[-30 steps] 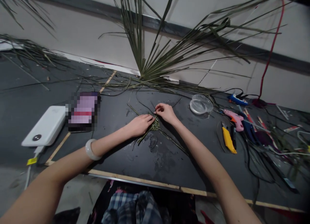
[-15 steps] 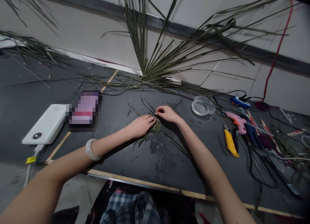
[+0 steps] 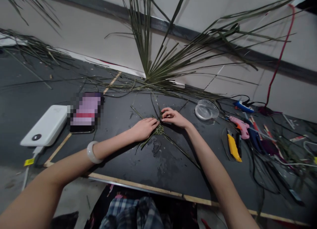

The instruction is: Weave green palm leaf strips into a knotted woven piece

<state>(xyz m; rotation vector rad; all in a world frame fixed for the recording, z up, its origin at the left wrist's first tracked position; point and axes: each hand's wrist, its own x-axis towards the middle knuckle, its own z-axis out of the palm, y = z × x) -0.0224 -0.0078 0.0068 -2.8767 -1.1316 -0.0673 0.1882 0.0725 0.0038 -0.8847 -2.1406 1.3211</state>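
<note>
A small woven piece of green leaf strips (image 3: 158, 130) lies on the dark table, with loose strip ends fanning out from it. My left hand (image 3: 145, 128) presses its fingertips onto the piece's left edge, pinning it to the table. At the upper right edge of the piece is my right hand (image 3: 174, 118), its fingers curled and closed at a thin leaf strip (image 3: 159, 114) that stands up between the two hands. The fingertip contact on that strip is small and partly hidden. Long strips (image 3: 182, 149) trail from the piece toward my right forearm.
A white power bank (image 3: 46, 125) and a phone (image 3: 85, 112) lie at left. To the right are a clear round dish (image 3: 206, 110), a pink glue gun (image 3: 239, 126), a yellow cutter (image 3: 234, 146) and tangled cables. A large fan of leaves (image 3: 158, 67) leans on the wall behind.
My right hand has shifted slightly right, and its fingers have loosened from a tight pinch to a looser curl. The upright strip has swung right. My left hand stays on the woven piece.
</note>
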